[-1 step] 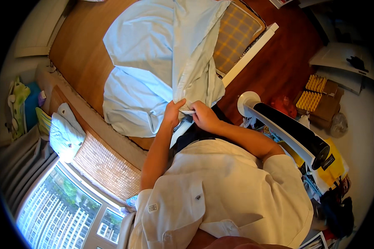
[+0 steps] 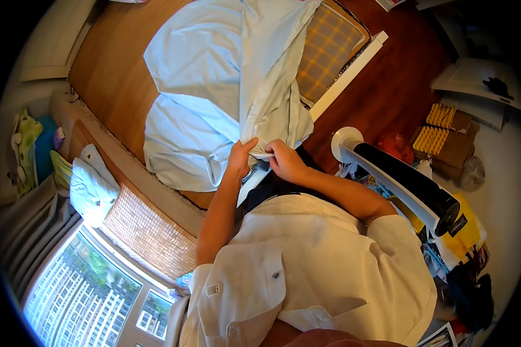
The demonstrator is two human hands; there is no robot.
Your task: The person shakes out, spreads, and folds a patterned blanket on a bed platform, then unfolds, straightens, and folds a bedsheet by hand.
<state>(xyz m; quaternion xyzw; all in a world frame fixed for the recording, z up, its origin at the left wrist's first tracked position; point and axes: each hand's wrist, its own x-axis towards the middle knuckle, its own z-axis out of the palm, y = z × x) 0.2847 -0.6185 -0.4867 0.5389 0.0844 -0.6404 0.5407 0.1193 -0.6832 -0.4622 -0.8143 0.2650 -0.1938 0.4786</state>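
A large pale blue bed sheet (image 2: 197, 63) lies in loose folds across the bed, with a long gathered strip running toward me. My left hand (image 2: 241, 156) is closed around the near end of that strip, thumb on top. Just to its right, my right hand (image 2: 285, 162) pinches the edge of the same cloth. Only a short stretch of fabric lies between the two hands. The fingertips are partly hidden by the folds.
Under the sheet is a brown bed surface (image 2: 113, 63), with a yellow-and-grey plaid pad (image 2: 327, 49) and white bed rail (image 2: 347, 78) at right. A black-and-white tower fan (image 2: 405, 182) stands close on my right, near bags and egg trays (image 2: 431, 139). A window (image 2: 81, 289) is at lower left.
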